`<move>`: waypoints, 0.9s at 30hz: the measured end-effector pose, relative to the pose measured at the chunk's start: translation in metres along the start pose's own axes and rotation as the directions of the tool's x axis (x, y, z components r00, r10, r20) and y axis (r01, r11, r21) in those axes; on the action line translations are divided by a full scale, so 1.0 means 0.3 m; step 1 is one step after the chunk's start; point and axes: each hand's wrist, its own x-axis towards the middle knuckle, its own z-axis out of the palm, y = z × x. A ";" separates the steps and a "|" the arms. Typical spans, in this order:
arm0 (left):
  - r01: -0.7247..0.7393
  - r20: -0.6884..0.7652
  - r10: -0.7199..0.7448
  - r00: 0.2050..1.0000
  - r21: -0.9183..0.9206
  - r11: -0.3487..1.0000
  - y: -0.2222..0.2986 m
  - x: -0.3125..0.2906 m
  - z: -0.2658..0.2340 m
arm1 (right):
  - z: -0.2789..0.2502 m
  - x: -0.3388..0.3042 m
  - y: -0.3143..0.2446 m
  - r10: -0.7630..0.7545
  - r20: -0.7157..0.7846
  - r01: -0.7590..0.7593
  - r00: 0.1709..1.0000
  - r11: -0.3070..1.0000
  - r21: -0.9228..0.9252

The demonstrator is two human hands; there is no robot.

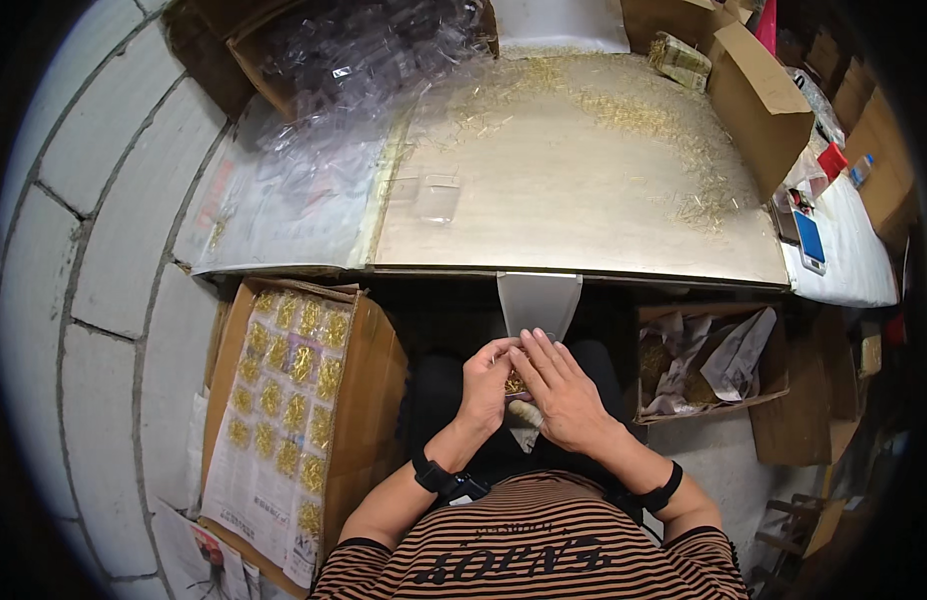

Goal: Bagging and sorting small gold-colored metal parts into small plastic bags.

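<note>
Near my lap, both hands hold a small clear plastic box [517, 384] with gold-coloured pins inside. My left hand [484, 388] is closed around its left side, thumb and fingers near the top edge. My right hand [564, 395] lies across the box from the right, its fingers stretched over the top and covering much of it; its thumb is hidden. Ahead, on the table [584, 210], lies another clear box [439, 198]. At the left, a cardboard carton [369, 400] bears rows of filled clear boxes [295, 408] on newspaper.
Loose gold pins [639, 115] spread over the table's far and right parts. Clear boxes pile up [374, 60] at the back left. A blue-screened scale [810, 240] stands at the right edge. Below it sits a paper-lined carton [714, 400]. A metal chute [540, 300] slopes from the table's front edge.
</note>
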 end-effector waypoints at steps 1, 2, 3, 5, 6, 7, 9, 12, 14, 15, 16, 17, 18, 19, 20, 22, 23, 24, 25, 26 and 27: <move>0.003 0.001 -0.003 1.000 0.003 1.000 -0.004 -0.002 -0.003 | -0.006 0.005 0.004 0.048 -0.017 -0.046 0.999 0.992 0.120; 0.039 0.015 -0.039 0.999 0.007 0.999 -0.011 -0.005 -0.009 | -0.010 0.008 0.008 0.098 -0.028 -0.089 0.995 0.967 0.239; 0.073 0.027 -0.074 0.997 0.009 0.997 -0.005 -0.006 -0.003 | -0.012 0.008 0.020 0.099 -0.028 -0.090 0.995 0.967 0.239; 0.111 0.068 -0.110 0.992 -0.009 0.994 0.026 -0.023 0.005 | -0.015 0.004 0.049 0.274 -0.201 -0.119 0.940 0.819 0.562; 0.147 0.108 -0.143 0.984 -0.028 0.989 0.042 -0.032 0.007 | -0.027 0.014 0.059 0.324 -0.306 -0.114 0.895 0.831 0.545; 0.131 0.128 -0.125 0.984 -0.041 0.991 0.035 -0.026 -0.003 | -0.028 0.011 0.081 0.432 -0.257 -0.181 0.865 0.745 0.643; 0.138 0.145 -0.130 0.981 -0.042 0.990 0.041 -0.024 -0.005 | 0.006 -0.001 0.128 0.631 -0.105 -0.265 0.768 0.463 0.846; 0.160 0.169 -0.151 0.974 -0.044 0.986 0.040 -0.031 0.011 | 0.051 -0.005 0.140 0.614 0.153 -0.367 0.774 0.239 0.899; 0.174 0.172 -0.164 0.971 -0.048 0.983 0.042 -0.038 0.023 | 0.086 0.001 0.119 0.634 0.177 -0.358 0.752 0.168 0.919; 0.168 0.155 -0.164 0.974 -0.013 0.986 0.043 -0.040 0.025 | 0.085 0.006 0.118 0.630 0.197 -0.375 0.751 0.162 0.913; 0.163 0.137 -0.164 0.977 0.023 0.986 0.043 -0.042 0.027 | 0.081 0.010 0.116 0.625 0.218 -0.393 0.750 0.155 0.906; 0.162 0.134 -0.164 0.977 0.022 0.987 0.038 -0.043 0.029 | 0.075 0.012 0.110 0.623 0.220 -0.394 0.751 0.155 0.906; 0.166 0.136 -0.168 0.976 0.026 0.986 0.032 -0.044 0.028 | 0.069 0.015 0.100 0.612 0.156 -0.381 0.776 0.256 0.888; 0.169 0.138 -0.172 0.975 0.031 0.985 0.025 -0.045 0.026 | 0.069 0.018 0.092 0.593 0.094 -0.364 0.800 0.355 0.861; 0.168 0.136 -0.171 0.976 0.032 0.985 0.016 -0.043 0.018 | 0.076 0.019 0.086 0.591 0.095 -0.362 0.801 0.353 0.862; 0.160 0.112 -0.161 0.981 0.019 0.987 -0.005 -0.036 0.006 | 0.092 0.014 0.080 0.562 0.040 -0.323 0.826 0.414 0.851; 0.160 0.112 -0.161 0.981 0.019 0.987 -0.010 -0.038 0.004 | 0.096 0.012 0.081 0.555 0.042 -0.337 0.831 0.441 0.832; 0.131 0.092 -0.132 0.987 0.009 0.991 -0.014 -0.042 0.006 | 0.098 0.012 0.079 0.555 0.043 -0.337 0.831 0.441 0.832; 0.103 0.072 -0.102 0.992 0.000 0.995 -0.017 -0.044 0.007 | 0.101 0.015 0.075 0.519 -0.070 -0.285 0.852 0.570 0.771; 0.103 0.071 -0.103 0.992 -0.001 0.995 -0.019 -0.042 0.006 | 0.103 0.016 0.073 0.467 -0.176 -0.230 0.866 0.686 0.690; 0.102 0.074 -0.101 0.992 -0.004 0.995 -0.018 -0.036 0.002 | 0.103 0.015 0.074 0.467 -0.176 -0.230 0.866 0.687 0.689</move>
